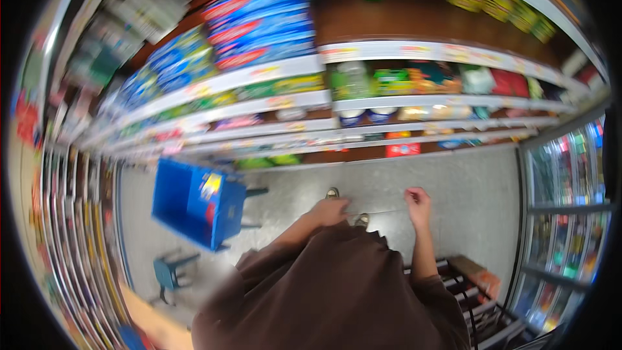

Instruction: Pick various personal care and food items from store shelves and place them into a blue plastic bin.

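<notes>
My left hand point(330, 212) hangs in front of my brown shirt point(335, 296), above my shoes point(361, 220). It is blurred, its fingers point to the right, and I cannot make out anything in it. My right hand point(419, 200) is out over the grey floor point(466, 204), loosely curled with a gap between thumb and fingers and nothing visible in it. Ahead of both hands run store shelves point(379, 51). To the left is a blue plastic bin point(197, 204), apparently raised on legs, with a yellow and a red item inside.
A small dark green stool point(166, 273) stands behind the bin. More packed shelves point(77, 233) line the left side. Glass-door coolers point(559, 233) with bottles stand at the right. Behind my right arm is a dark rack point(478, 311). Blue and red boxes point(262, 22) fill an upper shelf.
</notes>
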`<state>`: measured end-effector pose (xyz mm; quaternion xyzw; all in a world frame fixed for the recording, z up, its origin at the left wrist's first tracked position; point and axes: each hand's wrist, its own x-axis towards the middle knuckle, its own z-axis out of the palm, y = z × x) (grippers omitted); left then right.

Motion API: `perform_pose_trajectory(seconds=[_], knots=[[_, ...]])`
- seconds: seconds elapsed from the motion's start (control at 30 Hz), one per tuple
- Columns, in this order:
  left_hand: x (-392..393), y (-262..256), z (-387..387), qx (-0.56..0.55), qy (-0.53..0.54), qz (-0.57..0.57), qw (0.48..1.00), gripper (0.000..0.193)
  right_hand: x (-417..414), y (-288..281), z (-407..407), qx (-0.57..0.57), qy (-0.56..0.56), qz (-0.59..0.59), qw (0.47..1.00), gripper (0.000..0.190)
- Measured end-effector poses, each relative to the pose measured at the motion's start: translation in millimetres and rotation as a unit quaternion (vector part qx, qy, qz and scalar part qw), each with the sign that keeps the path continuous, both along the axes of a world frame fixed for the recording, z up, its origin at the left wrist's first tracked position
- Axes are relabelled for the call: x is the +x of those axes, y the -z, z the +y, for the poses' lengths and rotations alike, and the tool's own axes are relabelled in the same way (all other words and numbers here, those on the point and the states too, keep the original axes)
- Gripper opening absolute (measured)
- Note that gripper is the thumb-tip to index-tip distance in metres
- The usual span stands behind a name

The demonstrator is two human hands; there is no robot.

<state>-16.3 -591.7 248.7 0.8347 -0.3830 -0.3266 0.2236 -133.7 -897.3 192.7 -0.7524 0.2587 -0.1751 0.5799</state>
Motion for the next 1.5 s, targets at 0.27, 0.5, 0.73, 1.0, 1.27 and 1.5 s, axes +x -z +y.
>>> perform_pose_trajectory(seconds=[0.27,0.5,0.73,1.0,1.27,1.5], knots=[[39.5,29.0,-62.0,0.124,0.038,0.019,0.991,0.043,6.8,-23.7,-89.4,0.013,0.131,0.023,0.991,0.011],[87.7,23.9,-180.3,0.015,0.127,-0.003,0.992,0.043,16.3,-69.1,-198.0,-0.014,0.217,0.002,0.976,0.012],[115.5,-13.2,-268.6,-0.044,0.142,-0.031,0.988,0.034,29.4,-105.0,-298.0,-0.058,0.282,-0.009,0.958,0.017],[86.2,-10.2,-324.9,-0.023,0.097,0.013,0.995,0.034,54.6,-124.9,-444.1,-0.085,0.277,-0.040,0.956,0.029],[39.2,-29.3,-417.8,-0.039,0.073,-0.007,0.997,0.037,132.9,-151.5,-603.7,-0.172,0.184,0.074,0.965,0.056],[18.0,-55.5,-459.2,-0.019,0.043,-0.001,0.999,0.039,185.1,-164.0,-670.0,-0.200,0.025,0.276,0.940,0.050]])
